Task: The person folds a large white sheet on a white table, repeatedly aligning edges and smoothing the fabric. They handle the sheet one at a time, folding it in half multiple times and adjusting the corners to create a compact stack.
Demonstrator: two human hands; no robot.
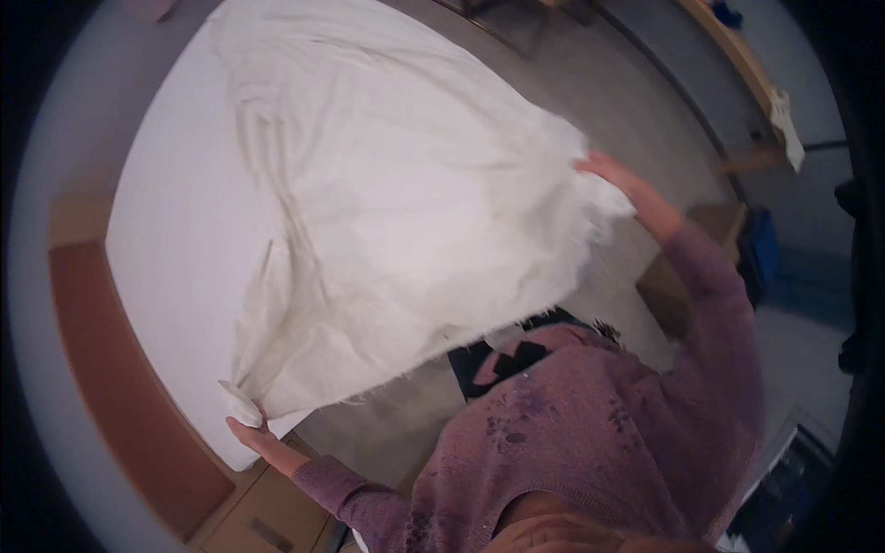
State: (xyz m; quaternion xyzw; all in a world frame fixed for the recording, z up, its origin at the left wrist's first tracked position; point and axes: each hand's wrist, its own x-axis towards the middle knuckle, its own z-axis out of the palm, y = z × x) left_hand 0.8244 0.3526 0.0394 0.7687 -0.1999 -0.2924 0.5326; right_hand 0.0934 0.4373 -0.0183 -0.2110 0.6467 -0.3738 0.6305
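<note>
A large cream-white sheet (406,212) with a frayed near edge stretches between my hands and spreads over the white mattress (175,212). Folds run along its left part. At the near left corner, my left hand (249,433) is closed on the cloth, low beside the mattress edge. Off to the right, my right hand (604,169) grips the opposite corner, where the fabric bunches and hangs down. Between the two hands the near edge is held out in front of my body.
A brown headboard panel (129,396) runs along the left of the bed. Below it stands a wooden drawer cabinet (267,516). Grey floor (590,74) lies right of the bed. Wooden furniture (728,41) with a white cloth (784,129) and a blue object (761,249) are further right.
</note>
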